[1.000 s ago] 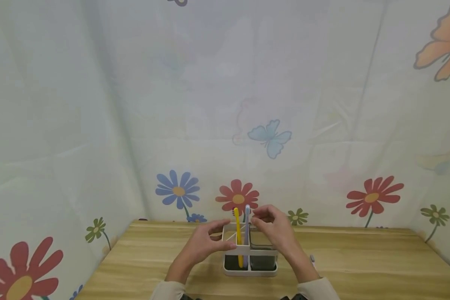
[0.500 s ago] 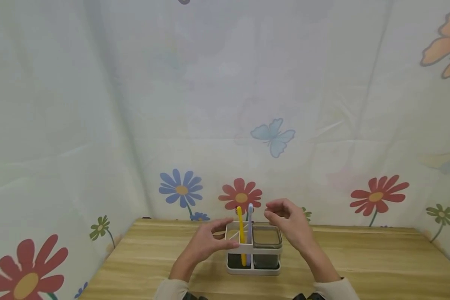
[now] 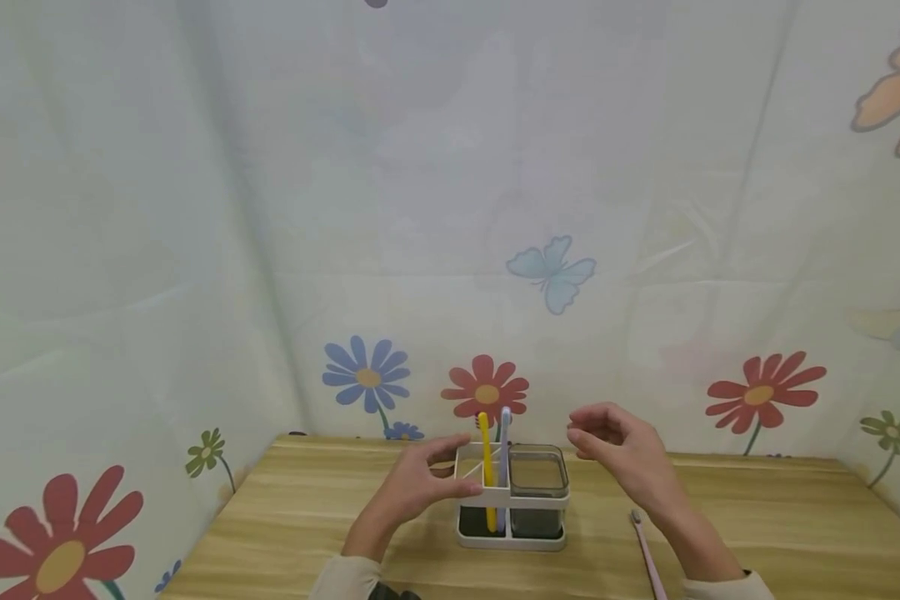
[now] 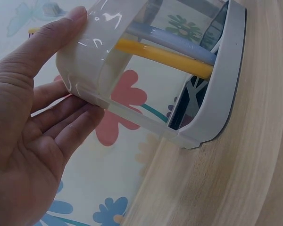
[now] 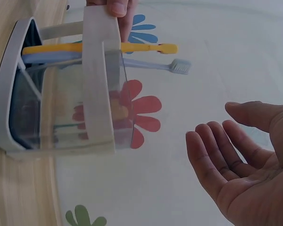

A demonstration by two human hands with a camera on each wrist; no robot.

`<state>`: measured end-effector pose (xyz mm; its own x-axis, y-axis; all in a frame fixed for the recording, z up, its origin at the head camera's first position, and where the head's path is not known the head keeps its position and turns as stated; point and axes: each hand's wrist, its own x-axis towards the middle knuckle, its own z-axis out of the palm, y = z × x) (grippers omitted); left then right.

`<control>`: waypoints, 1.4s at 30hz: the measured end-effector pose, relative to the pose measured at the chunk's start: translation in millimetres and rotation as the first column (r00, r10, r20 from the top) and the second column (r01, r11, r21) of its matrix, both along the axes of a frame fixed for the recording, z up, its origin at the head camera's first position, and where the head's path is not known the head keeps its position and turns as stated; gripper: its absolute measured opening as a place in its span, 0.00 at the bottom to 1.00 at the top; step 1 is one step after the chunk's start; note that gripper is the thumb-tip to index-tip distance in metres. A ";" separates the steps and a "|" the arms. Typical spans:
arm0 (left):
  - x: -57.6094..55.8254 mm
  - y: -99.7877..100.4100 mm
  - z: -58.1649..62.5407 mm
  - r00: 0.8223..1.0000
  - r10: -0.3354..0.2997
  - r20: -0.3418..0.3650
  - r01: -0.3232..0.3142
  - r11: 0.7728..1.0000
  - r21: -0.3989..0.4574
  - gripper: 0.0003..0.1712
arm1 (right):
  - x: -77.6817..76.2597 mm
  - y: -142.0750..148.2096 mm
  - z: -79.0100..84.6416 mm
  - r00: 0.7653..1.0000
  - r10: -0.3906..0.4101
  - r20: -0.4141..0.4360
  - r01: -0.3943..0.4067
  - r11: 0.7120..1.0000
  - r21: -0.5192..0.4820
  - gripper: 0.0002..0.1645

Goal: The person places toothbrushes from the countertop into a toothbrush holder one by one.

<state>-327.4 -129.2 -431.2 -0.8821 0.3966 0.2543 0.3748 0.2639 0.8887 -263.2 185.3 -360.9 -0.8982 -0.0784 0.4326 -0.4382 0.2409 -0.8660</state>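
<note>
A white toothbrush holder (image 3: 512, 543) stands on the table. My left hand (image 3: 412, 485) grips the left side of its upper frame, thumb in front and fingers behind, as the left wrist view shows. In its left half a yellow toothbrush (image 3: 487, 467) and a pale purple toothbrush (image 3: 505, 446) stand upright, heads up. The right half holds a clear square cup (image 3: 537, 523). To the right of the holder, my right hand (image 3: 633, 458) hangs in the air with fingers loosely bent and nothing in them. In the right wrist view its palm (image 5: 247, 188) shows bare.
A pink toothbrush (image 3: 647, 552) lies on the wooden table (image 3: 780, 533), near my right forearm. Behind the table hangs a pale curtain (image 3: 420, 208) printed with flowers and butterflies.
My right hand has moved right, away from the purple toothbrush and the cup, and the pink toothbrush now shows more fully. My left hand has kept its grip on the holder.
</note>
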 end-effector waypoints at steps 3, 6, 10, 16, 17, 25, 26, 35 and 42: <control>0.2 0.0 0.1 1.000 -0.005 0.005 0.005 1.000 0.007 0.44 | 1.1 6.8 -3.2 1.000 -0.007 0.003 0.007 1.000 0.024 0.17; 0.2 0.2 -0.1 1.000 -0.004 0.008 0.004 1.000 0.009 0.43 | 1.3 13.8 -8.4 1.000 -0.015 0.015 0.014 0.999 0.051 0.17; 0.2 -0.1 -0.8 1.000 0.003 0.003 -0.003 1.000 0.003 0.43 | 0.4 23.5 -17.6 0.999 -0.028 0.033 0.025 0.996 0.087 0.16; 0.2 -0.4 -0.9 1.000 0.005 -0.003 -0.005 1.000 -0.002 0.43 | 0.8 36.5 -29.8 0.994 -0.057 0.098 0.044 0.991 0.130 0.16; 0.2 -0.3 -0.9 1.000 0.005 -0.003 -0.005 1.000 -0.003 0.44 | 0.9 38.8 -31.6 0.992 -0.060 0.114 0.043 0.989 0.140 0.16; -0.5 -0.2 -2.0 1.000 0.001 0.001 -0.001 1.000 0.006 0.45 | -0.8 57.6 -45.8 0.980 -0.084 0.183 0.044 0.976 0.212 0.18; -0.6 -0.3 -2.3 1.000 0.001 0.002 -0.001 1.000 0.006 0.45 | -0.9 59.7 -47.8 0.977 -0.087 0.194 0.044 0.975 0.219 0.18; -0.4 -0.5 -1.7 1.000 -0.001 0.001 0.001 1.000 -0.001 0.46 | -0.6 73.5 -62.4 0.970 -0.122 0.209 0.058 0.956 0.287 0.16; -0.6 -0.3 -1.6 1.000 0.006 0.000 -0.006 1.000 -0.004 0.45 | 0.2 83.9 -69.3 0.976 -0.086 0.198 0.008 0.932 0.362 0.20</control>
